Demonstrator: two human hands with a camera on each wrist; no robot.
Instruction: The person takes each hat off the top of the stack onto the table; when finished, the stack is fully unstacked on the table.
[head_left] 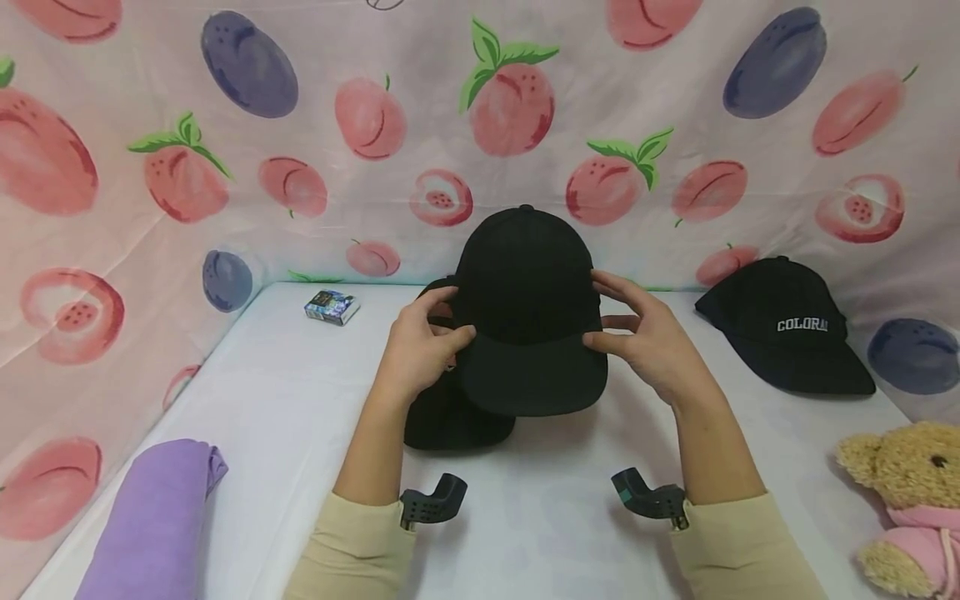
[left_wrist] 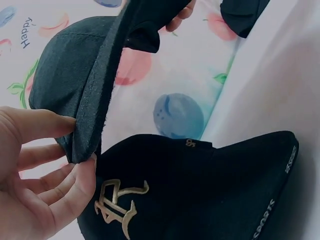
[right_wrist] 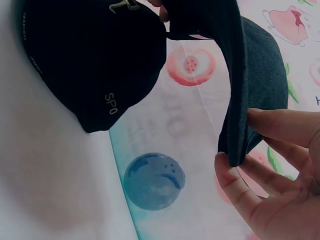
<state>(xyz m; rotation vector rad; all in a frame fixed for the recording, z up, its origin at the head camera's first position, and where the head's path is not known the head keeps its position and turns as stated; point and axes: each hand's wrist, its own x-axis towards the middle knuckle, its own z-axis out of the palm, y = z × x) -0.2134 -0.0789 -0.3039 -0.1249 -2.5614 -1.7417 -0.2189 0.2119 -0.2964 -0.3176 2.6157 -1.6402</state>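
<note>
A plain black baseball cap [head_left: 527, 275] is held up over the table, its brim toward me and tilted down. My left hand [head_left: 422, 343] pinches its left side where brim and crown meet, the thumb in front. On the opposite side my right hand [head_left: 651, 337] pinches the same cap, with thumb and fingers on its edge. Partly hidden behind it, a second black cap [head_left: 459, 421] sits on the table. In the left wrist view that second cap [left_wrist: 185, 185] shows gold embroidery and small lettering along its brim.
To the right lies a dark cap [head_left: 787, 329] with white lettering. A teddy bear [head_left: 911, 500] in pink sits at the near right, and a folded purple cloth [head_left: 150, 521] at the near left. Far left is a small box [head_left: 332, 307]. A fruit-patterned curtain [head_left: 442, 100] hangs behind the white table [head_left: 300, 417].
</note>
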